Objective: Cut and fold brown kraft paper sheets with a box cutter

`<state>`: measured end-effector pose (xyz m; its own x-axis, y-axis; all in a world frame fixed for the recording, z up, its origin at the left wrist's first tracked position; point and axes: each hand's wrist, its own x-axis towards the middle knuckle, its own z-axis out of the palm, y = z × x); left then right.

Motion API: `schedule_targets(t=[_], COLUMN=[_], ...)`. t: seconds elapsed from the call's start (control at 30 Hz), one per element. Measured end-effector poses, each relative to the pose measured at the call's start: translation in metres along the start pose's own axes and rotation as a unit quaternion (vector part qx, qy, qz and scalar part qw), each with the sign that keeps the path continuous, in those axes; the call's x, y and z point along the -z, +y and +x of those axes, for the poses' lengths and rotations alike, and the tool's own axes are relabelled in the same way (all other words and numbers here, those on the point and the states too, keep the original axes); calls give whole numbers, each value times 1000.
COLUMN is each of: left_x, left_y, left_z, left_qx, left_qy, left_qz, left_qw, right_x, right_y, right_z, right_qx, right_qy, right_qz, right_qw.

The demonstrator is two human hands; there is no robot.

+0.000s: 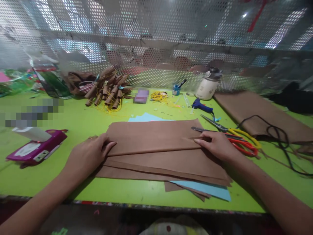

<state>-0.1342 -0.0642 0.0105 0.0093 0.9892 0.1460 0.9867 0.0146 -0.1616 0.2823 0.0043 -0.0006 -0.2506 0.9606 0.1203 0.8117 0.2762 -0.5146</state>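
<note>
My left hand point(91, 153) and right hand point(215, 143) pinch the ends of a smooth, folded brown sheet point(154, 137), lying over loose brown layers point(166, 164); red-handled scissors point(244, 147) sit just right.

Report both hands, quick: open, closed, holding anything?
Left hand: closed, pinching the left end of the brown sheet.
Right hand: closed, pinching the same sheet near its right end.

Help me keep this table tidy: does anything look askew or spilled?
The brown sheets are askew: their edges fan out, and light blue paper juts from beneath. At right, the black cord lies in loose loops. I see no spill.
</note>
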Motion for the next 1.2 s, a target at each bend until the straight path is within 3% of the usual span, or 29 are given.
schedule_targets(t=[0.3, 1.0, 1.2], left_x=[-3, -5, -1], left_y=[1, 0, 2], left_z=[0, -7, -9], left_qx=[-22, -19, -20], left_qy=[4, 27, 7], left_qz=[77, 56, 65], left_qw=[997, 998, 998], right_x=[-3, -13, -14], right_y=[9, 21, 26], right_z=[3, -5, -5], right_qx=[48, 81, 85], right_qy=[0, 28, 48], right_qz=[-19, -38, -66], right_qw=[999, 996, 993])
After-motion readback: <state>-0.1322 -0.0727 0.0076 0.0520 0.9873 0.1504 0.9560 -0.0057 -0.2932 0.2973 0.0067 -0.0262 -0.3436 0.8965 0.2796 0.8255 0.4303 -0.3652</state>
